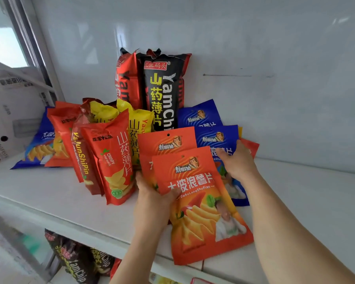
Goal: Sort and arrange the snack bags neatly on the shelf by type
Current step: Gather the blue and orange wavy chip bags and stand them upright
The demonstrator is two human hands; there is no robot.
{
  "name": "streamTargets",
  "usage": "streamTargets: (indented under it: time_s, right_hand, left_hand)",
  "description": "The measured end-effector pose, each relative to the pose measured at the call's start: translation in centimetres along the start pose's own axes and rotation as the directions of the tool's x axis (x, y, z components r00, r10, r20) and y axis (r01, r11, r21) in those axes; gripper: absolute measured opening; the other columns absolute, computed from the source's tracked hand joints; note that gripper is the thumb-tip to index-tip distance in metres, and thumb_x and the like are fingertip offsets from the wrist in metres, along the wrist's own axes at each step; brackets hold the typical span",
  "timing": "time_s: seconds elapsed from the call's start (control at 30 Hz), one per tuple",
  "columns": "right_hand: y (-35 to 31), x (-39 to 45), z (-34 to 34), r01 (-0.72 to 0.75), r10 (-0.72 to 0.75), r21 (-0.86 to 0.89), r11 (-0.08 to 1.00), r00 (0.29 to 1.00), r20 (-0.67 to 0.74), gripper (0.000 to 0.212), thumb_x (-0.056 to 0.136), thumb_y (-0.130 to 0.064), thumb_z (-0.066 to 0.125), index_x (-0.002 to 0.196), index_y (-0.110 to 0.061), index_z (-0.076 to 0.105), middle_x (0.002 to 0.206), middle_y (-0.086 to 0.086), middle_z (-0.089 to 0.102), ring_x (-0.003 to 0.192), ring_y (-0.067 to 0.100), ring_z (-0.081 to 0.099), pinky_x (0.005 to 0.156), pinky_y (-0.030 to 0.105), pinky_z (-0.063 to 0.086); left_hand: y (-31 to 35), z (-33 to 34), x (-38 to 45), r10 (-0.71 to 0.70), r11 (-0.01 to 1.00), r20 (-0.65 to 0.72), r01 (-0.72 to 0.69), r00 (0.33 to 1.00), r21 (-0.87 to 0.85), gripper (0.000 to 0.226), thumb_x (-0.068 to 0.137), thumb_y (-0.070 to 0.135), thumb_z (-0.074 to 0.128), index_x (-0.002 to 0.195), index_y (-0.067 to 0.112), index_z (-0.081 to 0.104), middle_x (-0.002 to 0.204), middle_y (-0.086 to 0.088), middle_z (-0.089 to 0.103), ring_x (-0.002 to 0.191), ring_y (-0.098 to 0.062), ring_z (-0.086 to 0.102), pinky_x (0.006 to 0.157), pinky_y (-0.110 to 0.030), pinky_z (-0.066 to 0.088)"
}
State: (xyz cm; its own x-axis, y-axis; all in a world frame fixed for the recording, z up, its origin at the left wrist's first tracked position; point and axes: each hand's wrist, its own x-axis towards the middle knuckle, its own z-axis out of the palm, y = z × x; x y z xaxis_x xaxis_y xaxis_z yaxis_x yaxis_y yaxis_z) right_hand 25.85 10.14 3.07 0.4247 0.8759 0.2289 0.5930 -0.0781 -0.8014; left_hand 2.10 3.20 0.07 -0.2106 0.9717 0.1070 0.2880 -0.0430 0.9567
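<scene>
My left hand [152,193] grips the left edge of an orange potato-chip bag [201,203] lying at the front of the white shelf [49,193], thumb on its face. A second orange bag [164,142] lies under it. My right hand [237,160] rests on a blue chip bag [217,138], fingers curled over its upper edge. Another blue bag [199,114] lies behind. A black yam-chip bag [164,89] and a red one [127,80] stand against the back wall. Red [111,160] and yellow [140,128] yam-chip bags lean at the left.
Further left lie a blue bag [37,148] and an orange bag [59,144]. A cardboard box [6,111] stands at the shelf's left end. More yam-chip bags [76,261] sit on the shelf below. The shelf's right part is bare white board.
</scene>
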Motion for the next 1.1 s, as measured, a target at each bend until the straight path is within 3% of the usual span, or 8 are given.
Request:
streamTargets:
  time_s: [0.07,0.17,0.3,0.47,0.63,0.8,0.9,1.1]
  right_hand:
    - [-0.4,0.3,-0.1,-0.013,0.013,0.06,0.998,1.0,0.0,0.072,0.069,-0.073,0.063,0.125,-0.031,0.046,0.119,-0.007,0.066,0.102,0.018,0.067,0.081,0.047,0.058]
    - [-1.0,0.8,-0.5,-0.07,0.075,0.123,0.99,0.997,-0.03,0.063,0.081,-0.056,0.07,0.127,-0.021,0.044,0.116,-0.002,0.066,0.094,0.018,0.069,0.077,0.039,0.058]
    - [-0.5,2.3,-1.1,-0.094,0.087,0.211,0.973,0.995,0.042,0.052,0.082,-0.042,0.075,0.121,-0.015,0.055,0.113,0.002,0.07,0.085,0.016,0.069,0.064,0.029,0.053]
    - [-0.8,3.2,-2.1,-0.13,0.061,0.278,0.952,0.968,0.243,0.016,0.084,-0.028,0.076,0.092,-0.021,0.064,0.101,0.007,0.072,0.089,0.023,0.07,0.083,0.039,0.056]
    - [-0.4,3.2,-2.2,-0.109,0.014,0.36,0.927,0.966,0.257,0.02,0.083,-0.028,0.077,0.098,-0.02,0.065,0.099,0.005,0.074,0.084,0.02,0.071,0.077,0.037,0.057]
    - [0.5,2.8,-1.6,-0.177,0.053,0.377,0.909,0.947,0.316,0.032,0.081,-0.037,0.078,0.105,-0.02,0.067,0.096,0.002,0.076,0.086,0.022,0.074,0.085,0.046,0.058]
    - [1.0,2.7,-1.7,-0.224,0.109,0.431,0.874,0.955,0.275,0.036,0.077,-0.037,0.081,0.104,-0.017,0.067,0.096,0.004,0.076,0.085,0.024,0.074,0.086,0.049,0.058]
    - [1.0,2.1,-2.8,-0.265,0.171,0.547,0.794,0.961,0.218,0.03,0.082,-0.033,0.078,0.102,-0.016,0.064,0.095,0.007,0.076,0.081,0.025,0.075,0.084,0.049,0.059]
  left_hand:
    - [0.1,0.3,0.2,-0.014,1.0,-0.016,0.013,1.0,-0.028,0.116,0.074,0.033,0.087,0.158,0.025,0.007,0.143,-0.003,0.053,0.125,-0.032,0.057,0.1,-0.044,0.047]
    - [0.2,0.5,0.4,-0.046,0.997,-0.036,0.044,0.998,-0.066,0.108,0.075,0.027,0.087,0.157,0.02,0.017,0.139,-0.005,0.057,0.124,-0.032,0.057,0.091,-0.036,0.043]
    - [0.2,0.5,0.5,-0.095,0.994,-0.03,0.093,0.995,-0.059,0.085,0.072,0.034,0.088,0.14,0.018,0.041,0.129,-0.004,0.064,0.112,-0.03,0.064,0.093,-0.041,0.051]
    - [0.4,0.7,0.6,-0.115,0.99,-0.007,0.114,0.993,-0.083,0.056,0.077,0.034,0.084,0.122,0.022,0.053,0.108,0.006,0.071,0.096,-0.019,0.069,0.087,-0.041,0.056]
    - [0.5,0.8,0.6,-0.13,0.979,0.011,0.13,0.991,-0.156,0.034,0.082,0.031,0.081,0.105,0.027,0.057,0.098,0.009,0.073,0.086,-0.015,0.072,0.079,-0.039,0.059]
    - [0.9,0.8,1.2,-0.208,0.918,0.111,0.233,0.972,-0.321,0.04,0.081,0.016,0.082,0.113,0.018,0.058,0.105,-0.004,0.077,0.09,-0.029,0.076,0.085,-0.053,0.059]
    - [1.3,0.5,1.6,-0.242,0.845,0.221,0.317,0.945,-0.431,0.042,0.081,0.003,0.079,0.115,0.014,0.057,0.101,-0.011,0.078,0.088,-0.036,0.076,0.084,-0.059,0.058]
    - [2.8,-0.4,1.5,-0.189,0.775,0.427,0.402,0.884,-0.488,0.043,0.082,-0.004,0.072,0.121,0.012,0.059,0.104,-0.019,0.076,0.091,-0.041,0.074,0.078,-0.054,0.059]
